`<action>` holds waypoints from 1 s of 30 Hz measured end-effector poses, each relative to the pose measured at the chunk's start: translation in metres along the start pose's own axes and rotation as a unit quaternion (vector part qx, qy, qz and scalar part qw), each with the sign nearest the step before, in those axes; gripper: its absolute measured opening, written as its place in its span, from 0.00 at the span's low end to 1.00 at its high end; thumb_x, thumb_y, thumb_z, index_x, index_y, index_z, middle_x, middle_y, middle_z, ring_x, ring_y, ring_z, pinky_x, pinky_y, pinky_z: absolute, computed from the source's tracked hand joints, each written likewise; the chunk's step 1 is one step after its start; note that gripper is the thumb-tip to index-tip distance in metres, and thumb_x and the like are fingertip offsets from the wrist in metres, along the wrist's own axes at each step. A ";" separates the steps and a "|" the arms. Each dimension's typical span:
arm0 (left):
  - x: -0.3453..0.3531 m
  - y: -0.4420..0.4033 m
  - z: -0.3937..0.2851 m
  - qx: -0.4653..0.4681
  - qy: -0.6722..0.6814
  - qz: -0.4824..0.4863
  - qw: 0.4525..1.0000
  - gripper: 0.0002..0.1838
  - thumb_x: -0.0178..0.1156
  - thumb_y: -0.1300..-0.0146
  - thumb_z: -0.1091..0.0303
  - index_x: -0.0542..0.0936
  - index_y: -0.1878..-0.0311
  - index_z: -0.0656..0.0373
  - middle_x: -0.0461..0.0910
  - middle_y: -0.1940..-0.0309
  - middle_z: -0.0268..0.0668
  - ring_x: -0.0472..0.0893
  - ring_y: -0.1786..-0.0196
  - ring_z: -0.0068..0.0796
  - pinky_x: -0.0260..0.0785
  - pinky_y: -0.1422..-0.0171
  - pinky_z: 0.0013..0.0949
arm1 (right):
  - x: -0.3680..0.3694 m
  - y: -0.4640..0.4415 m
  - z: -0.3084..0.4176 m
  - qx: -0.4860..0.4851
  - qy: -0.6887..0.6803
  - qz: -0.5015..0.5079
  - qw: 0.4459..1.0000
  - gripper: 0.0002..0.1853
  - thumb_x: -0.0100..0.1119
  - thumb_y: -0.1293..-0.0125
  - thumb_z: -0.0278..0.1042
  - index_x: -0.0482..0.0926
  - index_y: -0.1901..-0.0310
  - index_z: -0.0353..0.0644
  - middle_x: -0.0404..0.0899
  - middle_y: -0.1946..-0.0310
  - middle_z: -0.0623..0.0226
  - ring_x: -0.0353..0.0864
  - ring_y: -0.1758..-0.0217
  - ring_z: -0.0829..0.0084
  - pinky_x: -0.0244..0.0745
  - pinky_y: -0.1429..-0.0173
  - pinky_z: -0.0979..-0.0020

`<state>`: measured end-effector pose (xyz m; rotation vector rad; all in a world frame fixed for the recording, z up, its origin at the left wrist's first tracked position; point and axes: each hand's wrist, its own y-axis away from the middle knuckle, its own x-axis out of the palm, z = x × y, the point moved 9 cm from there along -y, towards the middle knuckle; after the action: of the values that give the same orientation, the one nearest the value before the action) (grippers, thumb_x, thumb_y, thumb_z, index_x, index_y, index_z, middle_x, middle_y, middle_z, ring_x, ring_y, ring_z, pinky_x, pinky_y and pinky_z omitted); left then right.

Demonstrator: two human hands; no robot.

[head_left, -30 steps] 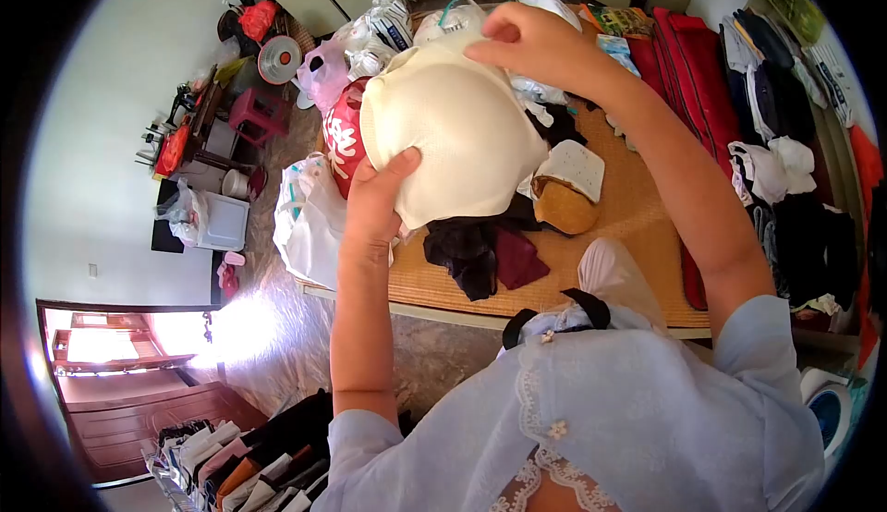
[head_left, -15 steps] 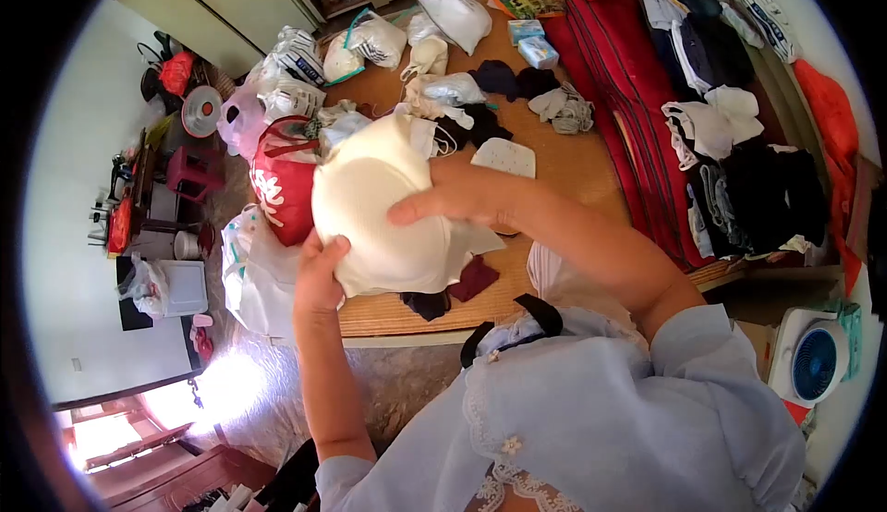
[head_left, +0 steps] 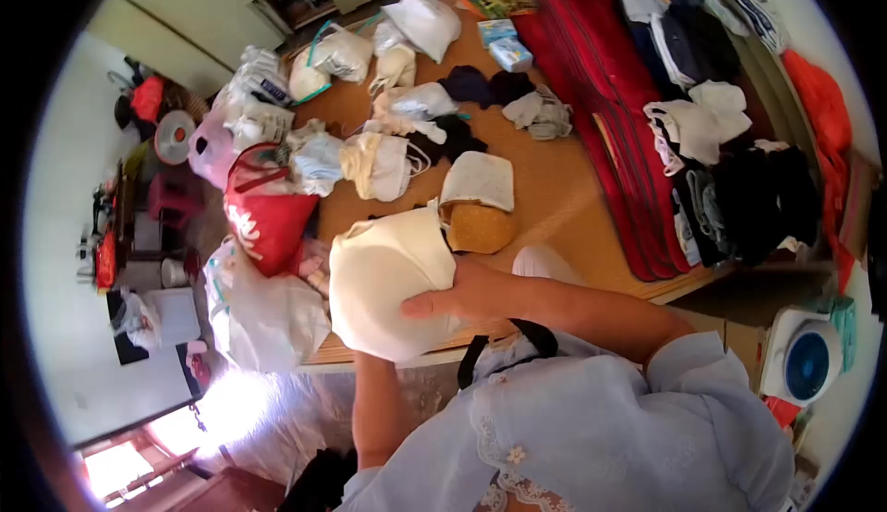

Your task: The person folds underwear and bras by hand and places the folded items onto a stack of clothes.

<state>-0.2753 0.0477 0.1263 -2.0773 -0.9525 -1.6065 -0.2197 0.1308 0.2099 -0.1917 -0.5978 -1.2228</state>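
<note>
A cream, cup-shaped padded garment (head_left: pixel 383 281) is held in front of me, above the front edge of the woven mat. My right hand (head_left: pixel 462 292) grips its right side, with the thumb lying across the front. My left hand is hidden beneath the garment; only the forearm shows below it. Just behind lie a white perforated piece (head_left: pixel 479 181) and a tan rounded piece (head_left: pixel 482 229). Cream and white cloth items (head_left: pixel 377 163) lie farther back on the mat (head_left: pixel 554 188).
On the left stand a red bag (head_left: pixel 268 216) and a white plastic bag (head_left: pixel 268 313). A long red case (head_left: pixel 601 124) and piled clothes (head_left: pixel 753 198) lie to the right. Tied white bags (head_left: pixel 420 27) sit at the back. A fan (head_left: pixel 806 364) stands at the lower right.
The cream garment has come lower and nearer to my body, and looks more folded together. My right hand has moved down onto its right side. My left hand has gone out of sight beneath it.
</note>
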 end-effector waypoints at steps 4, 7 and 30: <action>0.001 -0.027 0.014 -0.040 -0.129 -0.083 0.987 0.29 0.40 0.36 0.48 0.58 0.37 0.56 0.62 0.40 0.42 0.64 0.40 0.40 0.58 0.38 0.46 | -0.072 0.029 0.043 -0.076 0.191 -0.226 0.952 0.26 0.61 0.45 0.34 0.66 0.45 0.39 0.72 0.50 0.63 0.70 0.47 0.71 0.66 0.44 0.68; -0.014 -0.045 0.038 -0.081 -0.235 -0.104 0.963 0.28 0.39 0.36 0.50 0.59 0.37 0.58 0.64 0.41 0.43 0.66 0.41 0.41 0.59 0.38 0.45 | -0.109 0.013 -0.021 0.013 -0.199 -0.099 0.975 0.25 0.60 0.44 0.33 0.66 0.45 0.39 0.73 0.51 0.63 0.72 0.48 0.71 0.67 0.45 0.69; -0.213 -0.068 0.152 -0.298 -0.147 -0.411 0.849 0.11 0.53 0.42 0.65 0.74 0.60 0.61 0.76 0.65 0.40 0.76 0.59 0.35 0.72 0.56 0.34 | -0.619 0.412 0.070 -0.196 -0.022 -0.823 0.533 0.27 0.55 0.41 0.41 0.62 0.43 0.39 0.66 0.44 0.55 0.65 0.41 0.55 0.63 0.41 0.50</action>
<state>-0.2418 0.1301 -0.1289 -2.5552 -1.8280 -2.2483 0.0068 0.8156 0.0141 0.0534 -0.4190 -3.2672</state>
